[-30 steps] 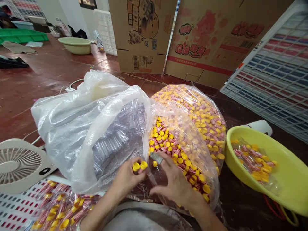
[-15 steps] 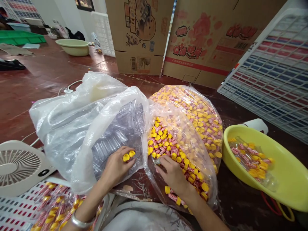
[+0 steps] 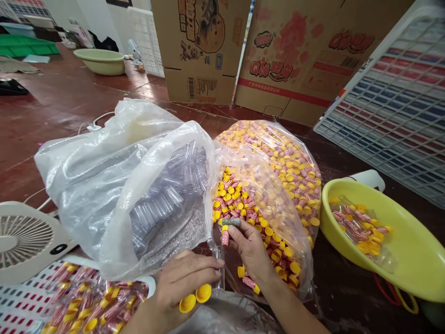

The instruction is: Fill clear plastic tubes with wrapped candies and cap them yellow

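My left hand [image 3: 187, 280] is closed around a clear plastic tube [image 3: 218, 266] held upright at its fingertips. Two yellow caps [image 3: 195, 299] stick out beneath its palm; what they belong to is hidden. Between the fingers of my right hand [image 3: 252, 250] is a small red-and-white piece with a yellow cap [image 3: 225, 236], just above and right of the tube. Something grey [image 3: 231, 222], apparently a wrap, covers one of its fingertips. Behind my left hand lies an open whitish bag [image 3: 121, 199] of clear tubes [image 3: 156, 208]. Many yellow-capped pieces [image 3: 239, 199] spill from the clear bag [image 3: 278, 185] beside my right hand.
A yellow basin [image 3: 413, 246] with filled tubes stands at right. At lower left, a white perforated basket [image 3: 17, 301] holds filled tubes below a small fan [image 3: 24, 241]. Cardboard boxes [image 3: 201, 88] and a white crate [image 3: 392, 102] stand behind.
My left hand has moved from the tube bag toward me and right, bringing a clear tube. My right hand has lifted a yellow-capped piece from the pile.
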`<state>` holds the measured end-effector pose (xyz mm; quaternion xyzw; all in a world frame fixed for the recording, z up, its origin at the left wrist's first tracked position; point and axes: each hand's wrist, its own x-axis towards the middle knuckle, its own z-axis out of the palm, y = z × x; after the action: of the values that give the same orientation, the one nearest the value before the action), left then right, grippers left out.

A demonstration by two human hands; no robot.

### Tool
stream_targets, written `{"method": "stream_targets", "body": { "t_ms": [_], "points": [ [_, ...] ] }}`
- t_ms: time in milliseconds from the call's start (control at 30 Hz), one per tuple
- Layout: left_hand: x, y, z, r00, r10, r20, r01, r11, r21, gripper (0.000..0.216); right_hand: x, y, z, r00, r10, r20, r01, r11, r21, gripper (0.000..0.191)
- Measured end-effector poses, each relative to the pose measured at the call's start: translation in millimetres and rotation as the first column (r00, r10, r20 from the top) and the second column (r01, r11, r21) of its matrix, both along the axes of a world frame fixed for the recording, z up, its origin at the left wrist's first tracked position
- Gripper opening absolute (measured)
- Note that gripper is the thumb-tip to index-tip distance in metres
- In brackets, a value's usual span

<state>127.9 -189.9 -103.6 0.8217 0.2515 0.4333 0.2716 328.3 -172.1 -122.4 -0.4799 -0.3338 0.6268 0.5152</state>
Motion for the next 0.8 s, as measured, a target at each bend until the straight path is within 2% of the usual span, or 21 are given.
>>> {"method": "stream_targets", "body": {
  "t_ms": [200, 300, 367, 433, 500, 533, 567, 633, 667, 700, 733, 800],
  "points": [
    [4, 2, -8.9, 0.998, -0.047, -0.047, 0.052, 0.994, 0.100, 0.038, 3, -12, 9.2, 0.991, 0.135, -0.011, -0.135, 0.991, -0.020, 0.033],
    [5, 2, -13.9, 0.997, -0.025, -0.075, 0.034, 0.991, 0.130, 0.036, 7, -20, 16.4, 0.947, 0.321, 0.026, -0.322, 0.945, 0.055, 0.057],
    [6, 1, -17.5, 0.998, 0.012, -0.069, -0.004, 0.993, 0.119, 0.034, 8, -24, 19.3, 0.912, 0.385, 0.144, -0.398, 0.915, 0.073, 0.075],
    [7, 1, -20.6, 0.995, 0.082, -0.058, -0.079, 0.996, 0.049, 0.032, 8, -28, 19.0, 0.886, 0.315, 0.341, -0.358, 0.931, 0.071, 0.075],
    [9, 1, -22.2, 0.978, 0.206, -0.043, -0.210, 0.966, -0.148, 0.030, 5, -31, 16.0, 0.812, 0.192, 0.552, -0.281, 0.956, 0.080, 0.071],
    [10, 2, -22.6, 0.963, 0.265, -0.044, -0.265, 0.911, -0.315, 0.029, 4, -32, 13.8, 0.755, 0.135, 0.642, -0.250, 0.964, 0.091, 0.072],
    [12, 3, -22.7, 0.952, 0.303, -0.047, -0.284, 0.815, -0.505, 0.029, 3, -33, 11.4, 0.693, 0.087, 0.715, -0.232, 0.967, 0.107, 0.075],
    [14, 5, -23.1, 0.952, 0.305, -0.018, -0.188, 0.537, -0.822, 0.038, 0, -35, 7.1, 0.587, 0.032, 0.809, -0.257, 0.955, 0.150, 0.080],
    [15, 6, -23.6, 0.958, 0.286, 0.028, -0.093, 0.400, -0.912, 0.043, -2, -35, 5.7, 0.551, 0.018, 0.835, -0.296, 0.939, 0.175, 0.080],
    [16, 6, -24.1, 0.959, 0.269, 0.091, 0.008, 0.293, -0.956, 0.047, -3, -35, 4.8, 0.525, 0.005, 0.851, -0.338, 0.919, 0.203, 0.079],
    [16, 5, -24.5, 0.951, 0.267, 0.159, 0.100, 0.221, -0.970, 0.048, -5, -35, 4.4, 0.509, -0.008, 0.861, -0.376, 0.898, 0.231, 0.076],
    [19, 2, -24.4, 0.918, 0.300, 0.260, 0.227, 0.143, -0.963, 0.045, -7, -35, 4.6, 0.494, -0.048, 0.868, -0.418, 0.862, 0.286, 0.070]
  ]
}}
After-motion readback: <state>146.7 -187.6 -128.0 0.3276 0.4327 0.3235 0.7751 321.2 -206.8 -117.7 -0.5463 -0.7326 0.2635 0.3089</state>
